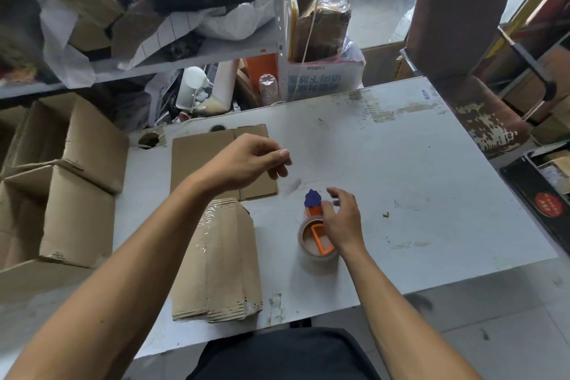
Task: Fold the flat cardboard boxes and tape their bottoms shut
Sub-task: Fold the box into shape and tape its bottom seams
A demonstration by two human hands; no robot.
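Note:
A flat cardboard box [197, 157] lies on the white table [416, 179], partly under my left hand [246, 160]. That hand hovers above it with loosely curled fingers and holds nothing. Nearer to me lies a taped, flattened cardboard stack [225, 262]. A clear tape roll on an orange dispenser with a blue tip [316, 234] stands on the table. My right hand [342, 219] is right over the dispenser, fingers spread and relaxed, touching or just above it.
Folded cardboard boxes [71, 182] are piled at the left of the table. A cluttered shelf [191, 52] stands behind, a brown chair [462, 40] at the far right, and a black tray [543, 194] at the right edge.

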